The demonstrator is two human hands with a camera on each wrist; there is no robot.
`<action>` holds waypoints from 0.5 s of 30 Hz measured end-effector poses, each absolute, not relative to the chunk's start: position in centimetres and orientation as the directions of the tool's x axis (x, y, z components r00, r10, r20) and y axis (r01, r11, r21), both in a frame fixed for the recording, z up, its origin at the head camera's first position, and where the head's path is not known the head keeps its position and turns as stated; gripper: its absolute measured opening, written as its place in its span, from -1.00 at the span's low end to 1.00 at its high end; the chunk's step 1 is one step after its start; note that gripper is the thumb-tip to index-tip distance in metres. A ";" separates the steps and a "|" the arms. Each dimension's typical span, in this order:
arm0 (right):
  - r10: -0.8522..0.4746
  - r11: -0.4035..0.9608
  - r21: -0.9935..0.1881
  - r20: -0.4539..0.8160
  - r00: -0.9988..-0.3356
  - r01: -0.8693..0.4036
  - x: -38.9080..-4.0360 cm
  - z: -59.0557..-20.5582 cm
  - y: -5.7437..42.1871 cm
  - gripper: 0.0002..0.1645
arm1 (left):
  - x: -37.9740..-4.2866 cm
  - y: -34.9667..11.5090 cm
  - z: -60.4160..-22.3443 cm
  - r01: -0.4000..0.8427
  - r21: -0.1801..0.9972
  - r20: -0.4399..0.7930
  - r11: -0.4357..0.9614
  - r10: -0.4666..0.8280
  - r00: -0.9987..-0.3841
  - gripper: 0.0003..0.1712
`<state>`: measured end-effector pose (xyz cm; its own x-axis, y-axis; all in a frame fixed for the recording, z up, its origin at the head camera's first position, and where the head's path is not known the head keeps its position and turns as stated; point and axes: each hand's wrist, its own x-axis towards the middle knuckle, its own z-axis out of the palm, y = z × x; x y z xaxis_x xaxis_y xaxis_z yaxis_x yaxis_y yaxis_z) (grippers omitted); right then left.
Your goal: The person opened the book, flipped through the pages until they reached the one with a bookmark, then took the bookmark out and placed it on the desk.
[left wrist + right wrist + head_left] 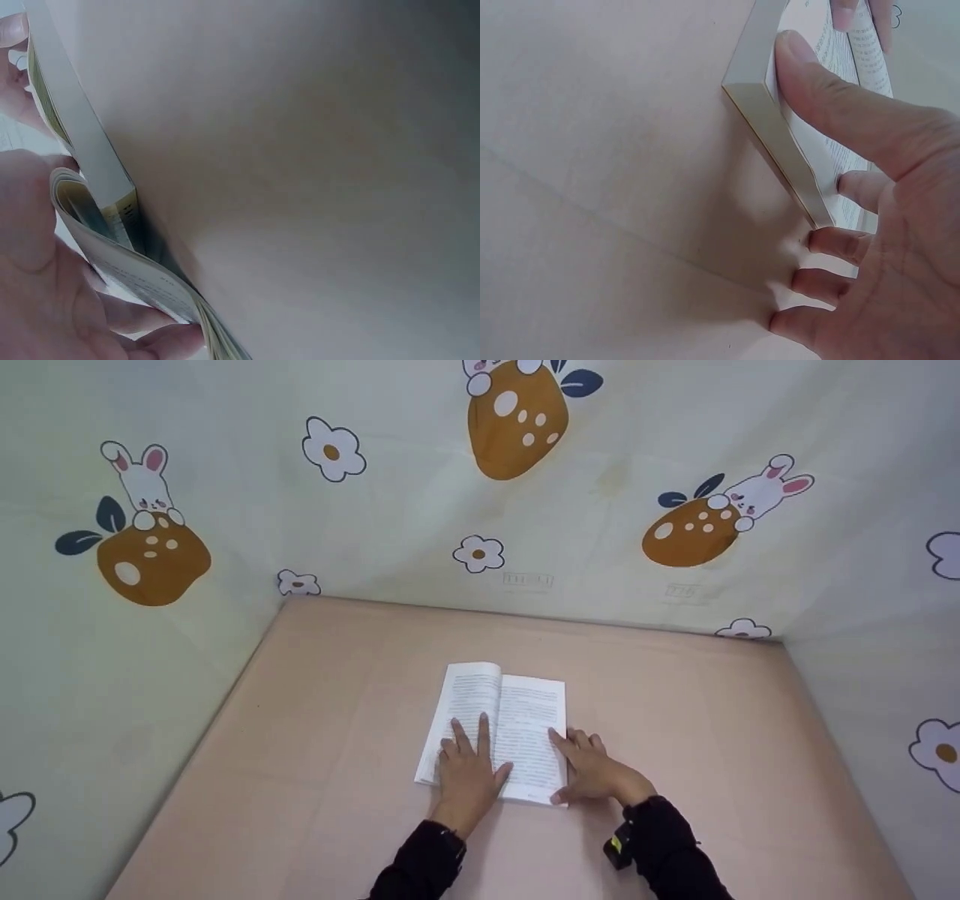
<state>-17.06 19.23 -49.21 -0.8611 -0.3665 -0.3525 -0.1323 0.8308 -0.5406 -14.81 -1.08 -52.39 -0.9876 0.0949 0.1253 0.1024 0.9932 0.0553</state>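
Observation:
A thick paperback book [531, 705] lies open on the table with printed pages facing up. My left hand [469, 780] rests on its left page, fingers spread and thumb across the middle fold. In the left wrist view, the left hand [45, 255] presses the pages beside the curved gutter at the book's bottom edge. My right hand [596, 771] is at the lower right edge of the book. In the right wrist view, the right hand [885, 225] has its thumb on the page near the corner and its index fingertip on the page. Its other fingers touch the table beside the book.
The book lies on a pinkish-beige tabletop [337, 697]. A pale cloth wall [405, 495] printed with rabbits and flowers rises along the table's back and sides. A small black device [619, 846] with a yellow mark sits at the right wrist.

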 end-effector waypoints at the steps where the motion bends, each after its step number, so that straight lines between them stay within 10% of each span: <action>1: -0.369 0.830 -0.542 -0.351 -0.860 -0.135 -17.0 -49.2 19.3 0.23 | -14.8 -1.1 -52.4 0.110 0.052 0.116 0.993 0.103 -0.988 -0.07; 15: -0.378 0.830 -0.530 -0.308 -0.873 -0.172 -17.1 -49.3 19.2 0.12 | -14.6 -1.2 -52.1 0.141 0.130 0.043 0.981 0.137 -0.990 0.05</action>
